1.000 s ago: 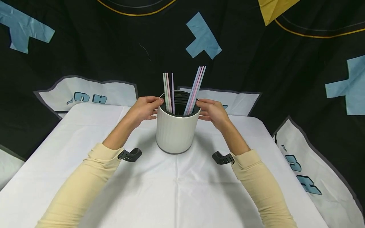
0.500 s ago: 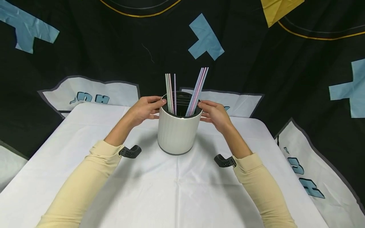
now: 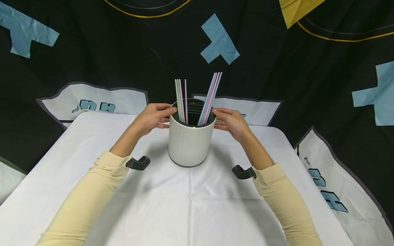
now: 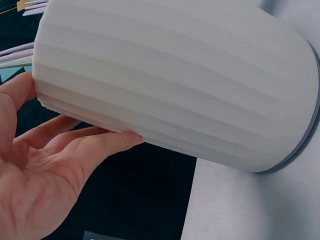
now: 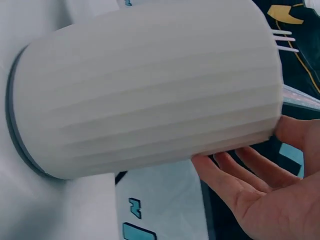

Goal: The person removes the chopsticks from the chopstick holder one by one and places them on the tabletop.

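Note:
A white ribbed utensil holder (image 3: 190, 145) with a dark divided inside stands upright on the white-covered table. Several pastel drinking straws lean in it as two bunches, the left straws (image 3: 181, 100) nearly upright and the right straws (image 3: 210, 99) tilted to the right. My left hand (image 3: 155, 118) grips the holder's left side, thumb at the rim and fingers under it along the outer wall. On the opposite side my right hand (image 3: 231, 123) holds it the same way. In the wrist views the left fingertips (image 4: 132, 137) and right fingertips (image 5: 202, 162) touch the ribbed wall.
A white cloth (image 3: 191, 212) with creases covers the table. Black fabric (image 3: 123, 54) with blue and yellow patches hangs behind it. Black wrist mounts, a left mount (image 3: 138, 163) and a right mount (image 3: 244, 172), stick out from the cream sleeves.
Both forearms have shifted slightly outward. The hands stay at the holder's rim, while the holder and straws keep their place on the table.

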Demonstrator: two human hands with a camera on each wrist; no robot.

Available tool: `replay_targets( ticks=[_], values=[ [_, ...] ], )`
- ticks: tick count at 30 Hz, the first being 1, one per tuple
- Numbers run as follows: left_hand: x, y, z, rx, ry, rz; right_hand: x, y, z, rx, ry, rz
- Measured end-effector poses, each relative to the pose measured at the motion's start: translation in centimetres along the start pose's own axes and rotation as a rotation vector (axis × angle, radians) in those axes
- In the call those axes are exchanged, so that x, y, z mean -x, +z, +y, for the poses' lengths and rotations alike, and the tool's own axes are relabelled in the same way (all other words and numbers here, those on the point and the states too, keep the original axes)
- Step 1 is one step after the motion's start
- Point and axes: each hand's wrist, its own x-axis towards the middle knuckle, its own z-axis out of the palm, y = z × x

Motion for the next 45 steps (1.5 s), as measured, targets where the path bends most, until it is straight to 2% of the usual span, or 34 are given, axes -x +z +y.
replay_targets(
  ticks=[3, 7, 12, 21, 31, 37, 45],
  values=[
    [0.2, 0.0, 0.0, 0.004, 0.006, 0.01, 0.5, -0.3, -1.1, -0.013, -0.016, 0.018],
    [0.4, 0.0, -0.1, 0.01, 0.015, 0.013, 1.2, -0.8, -3.1, -0.015, -0.08, 0.044],
    [0.4, 0.0, -0.4, 0.025, 0.016, 0.026, 1.6, -0.6, -5.1, 0.021, -0.134, 0.047],
    [0.3, 0.2, -0.4, 0.027, 0.015, 0.041, 1.0, 0.4, -4.8, 0.01, -0.061, 0.024],
    [0.3, 0.1, -0.5, 0.021, 0.025, 0.051, 0.9, 0.6, -4.5, 0.031, -0.097, 0.049],
    [0.4, 0.1, -0.4, 0.034, 0.019, 0.044, 1.2, 0.7, -5.8, 0.02, -0.143, 0.09],
    [0.5, 0.0, -0.4, 0.022, 0.021, 0.042, 2.3, -0.1, -8.8, -0.01, -0.219, 0.128]
  ],
)
